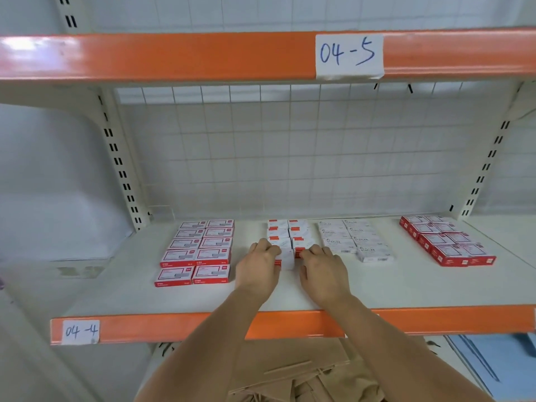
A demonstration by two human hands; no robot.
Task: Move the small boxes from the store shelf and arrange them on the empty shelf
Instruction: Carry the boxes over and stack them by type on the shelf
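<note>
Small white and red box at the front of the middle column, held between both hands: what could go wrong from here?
1. The small white and red box is pinched by the left hand and right hand; a hard push could shove the white and red column behind it askew.
2. The white staples boxes sit close on the right; the right hand might nudge them.

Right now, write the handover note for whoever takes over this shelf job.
Left hand: on the left side of the front white-and-red box, fingers curled over it.
Right hand: on the right side of that box.
Shelf 04-4 holds four groups: red boxes on the left, the white-and-red column being built in the middle, white staples boxes next to it, more red boxes on the right.
Done: those groups are in neat double rows.
Left: square up the front box; the source shelf is out of view, so the remaining stock is unknown.
</note>
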